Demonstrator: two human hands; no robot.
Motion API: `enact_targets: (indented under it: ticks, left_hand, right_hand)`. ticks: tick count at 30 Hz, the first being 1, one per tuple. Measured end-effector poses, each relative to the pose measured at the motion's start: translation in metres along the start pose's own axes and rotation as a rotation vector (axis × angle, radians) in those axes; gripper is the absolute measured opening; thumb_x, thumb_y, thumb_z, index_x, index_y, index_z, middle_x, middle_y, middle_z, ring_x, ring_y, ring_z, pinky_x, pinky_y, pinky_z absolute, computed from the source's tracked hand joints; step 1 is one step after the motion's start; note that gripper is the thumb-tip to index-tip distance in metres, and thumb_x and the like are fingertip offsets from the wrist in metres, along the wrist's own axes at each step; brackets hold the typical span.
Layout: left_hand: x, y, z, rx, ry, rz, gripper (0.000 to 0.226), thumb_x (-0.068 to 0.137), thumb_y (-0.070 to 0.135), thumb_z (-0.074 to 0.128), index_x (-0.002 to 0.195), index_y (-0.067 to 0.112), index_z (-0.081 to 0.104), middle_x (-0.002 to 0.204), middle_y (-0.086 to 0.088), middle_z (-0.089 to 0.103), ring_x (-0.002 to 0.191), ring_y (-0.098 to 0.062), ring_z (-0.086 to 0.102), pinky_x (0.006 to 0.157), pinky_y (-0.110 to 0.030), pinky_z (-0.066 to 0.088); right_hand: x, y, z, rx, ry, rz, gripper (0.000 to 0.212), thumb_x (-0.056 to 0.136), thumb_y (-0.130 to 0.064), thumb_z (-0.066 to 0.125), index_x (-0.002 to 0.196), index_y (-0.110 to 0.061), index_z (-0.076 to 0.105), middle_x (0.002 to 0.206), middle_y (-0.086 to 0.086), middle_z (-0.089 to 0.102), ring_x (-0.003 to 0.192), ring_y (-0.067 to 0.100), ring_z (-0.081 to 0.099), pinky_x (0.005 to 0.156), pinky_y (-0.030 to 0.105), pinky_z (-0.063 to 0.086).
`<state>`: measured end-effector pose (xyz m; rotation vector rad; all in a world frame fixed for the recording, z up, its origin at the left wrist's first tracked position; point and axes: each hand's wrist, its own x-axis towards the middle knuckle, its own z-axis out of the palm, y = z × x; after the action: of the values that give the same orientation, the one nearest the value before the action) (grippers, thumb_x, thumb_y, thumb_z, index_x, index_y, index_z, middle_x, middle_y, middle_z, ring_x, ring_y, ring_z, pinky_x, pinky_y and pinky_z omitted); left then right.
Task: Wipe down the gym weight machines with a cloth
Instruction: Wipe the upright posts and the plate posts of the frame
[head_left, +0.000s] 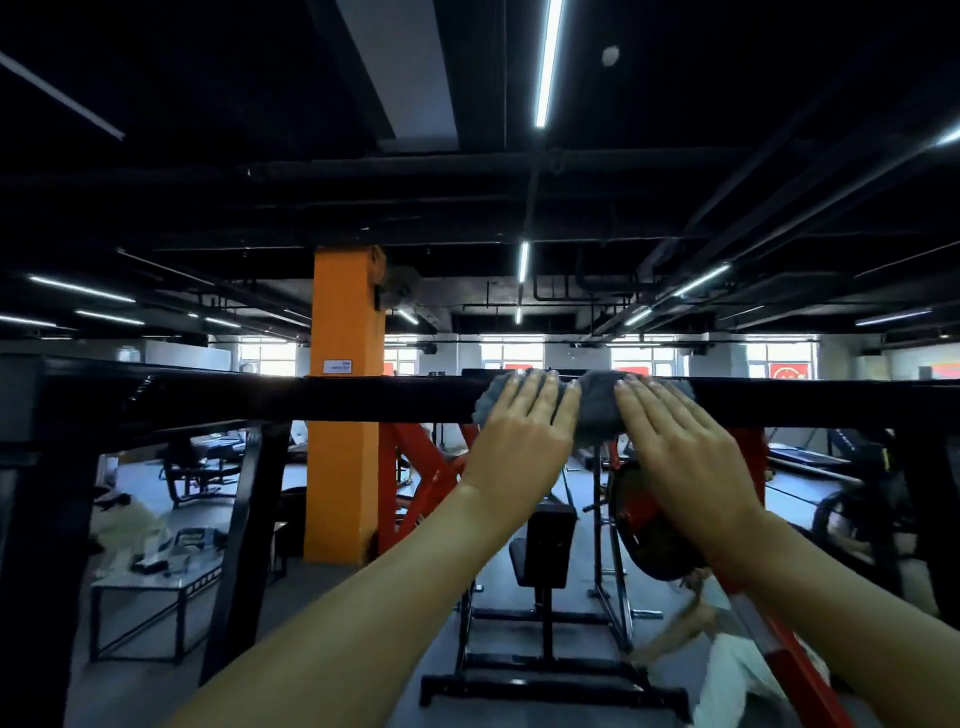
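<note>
Grey cloth (589, 410): draped over the black crossbar (311, 400) of a weight machine, held at about head height, with a fold hanging below the beam between the two hands.

Left hand (524, 421): laid flat on the left part of the cloth, fingers straight and close together, fingertips reaching the top edge of the crossbar. Nothing is gripped; the cloth is pressed against the beam.

Right hand (670, 426): laid flat on the right part of the cloth, fingers straight and slightly spread, likewise pressing and not clasping.

Step in hand, as judged: the face and upper edge of the crossbar are being wiped, with most of the beam's length to the left and right apparently not yet covered.

Method recommended: even pressure is to be kept through both palms so that the cloth slides with the hands and does not bunch; the loose hanging fold is best gathered under a palm before a long stroke. Strokes are to be run along the beam, overlapping, with the top edge included.

Surroundings noted: orange pillar (343, 405) behind the beam; black bench (545, 545) and red machine frame (421, 467) below.
</note>
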<state>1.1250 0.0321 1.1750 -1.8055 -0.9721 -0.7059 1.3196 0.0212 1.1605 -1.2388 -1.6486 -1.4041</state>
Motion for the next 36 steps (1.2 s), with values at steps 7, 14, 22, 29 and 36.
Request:
enact_targets:
  ticks: [7,14,22,29,36]
  left_hand:
    - [0.013,0.009,0.006,-0.108,0.088,-0.029,0.057,0.104,0.036,0.052,0.154,0.012,0.039,0.152,-0.016,0.048,0.144,-0.029,0.044,0.121,-0.038,0.022]
    - [-0.012,0.000,0.011,0.122,0.020,-0.279,0.067,0.095,0.029,0.067,0.150,0.001,0.042,0.147,-0.031,0.047,0.138,-0.046,0.046,0.113,-0.062,0.037]
    - [0.013,0.050,0.007,0.092,0.135,-0.269,0.052,0.102,0.034,0.048,0.146,0.007,0.051,0.142,-0.026,0.055,0.133,-0.043,0.052,0.112,-0.060,0.038]
    - [0.095,0.157,0.012,-0.111,0.131,-0.092,0.052,0.096,0.032,0.068,0.144,0.017,0.056,0.141,-0.014,0.060,0.132,-0.032,0.056,0.112,-0.049,0.043]
    - [0.097,0.130,-0.019,-0.345,-0.090,-0.167,0.082,0.101,0.045,0.055,0.162,0.014,0.010,0.168,-0.009,0.018,0.149,-0.031,0.032,0.118,-0.045,0.031]
  right_hand:
    - [-0.011,0.012,-0.001,0.098,-0.076,0.200,0.072,0.077,-0.008,0.082,0.141,0.004,0.052,0.139,0.026,0.057,0.129,0.039,0.057,0.114,0.056,0.037]
    - [0.023,-0.054,0.003,0.262,0.004,0.118,0.053,0.097,-0.027,0.041,0.145,-0.009,0.051,0.144,0.018,0.056,0.135,0.038,0.050,0.115,0.056,0.036]
    - [-0.020,0.049,0.007,0.219,-0.068,-0.022,0.060,0.096,-0.018,0.034,0.156,-0.007,0.033,0.157,0.019,0.039,0.147,0.033,0.036,0.123,0.049,0.025]
    - [-0.070,0.171,0.007,0.122,-0.174,0.136,0.062,0.094,-0.017,0.059,0.152,-0.006,0.040,0.153,0.019,0.045,0.144,0.032,0.042,0.122,0.051,0.029]
    - [-0.041,0.124,-0.021,0.156,-0.391,0.435,0.076,0.092,-0.077,-0.001,0.159,-0.043,0.010,0.157,0.036,0.023,0.149,0.050,0.017,0.117,0.071,-0.001]
